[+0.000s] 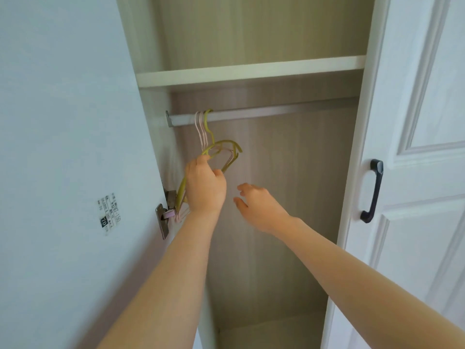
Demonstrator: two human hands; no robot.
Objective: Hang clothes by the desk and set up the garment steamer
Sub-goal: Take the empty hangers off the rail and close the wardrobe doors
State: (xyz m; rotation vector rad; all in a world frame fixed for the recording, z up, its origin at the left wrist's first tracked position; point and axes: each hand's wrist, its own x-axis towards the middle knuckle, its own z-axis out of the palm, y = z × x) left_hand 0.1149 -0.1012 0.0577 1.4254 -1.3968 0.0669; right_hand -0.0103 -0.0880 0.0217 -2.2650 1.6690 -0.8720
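Note:
Inside an open wardrobe, a yellow-green hanger (pixel 224 144) and two pink hangers (pixel 201 129) hang by their hooks at the left end of the metal rail (pixel 276 112). My left hand (pixel 205 187) grips the hangers' lower bars, fingers curled round them. My right hand (pixel 256 206) hovers just to the right, fingers spread and holding nothing, apart from the hangers. No clothes and no steamer are in view.
The left wardrobe door (pixel 63 147) stands swung open, with a label (pixel 109 214) and a metal hinge (pixel 164 215). The right door (pixel 415 172) is closed, with a dark handle (pixel 373 190). A shelf (pixel 251 71) runs above the rail. The wardrobe floor (pixel 271 331) lies below.

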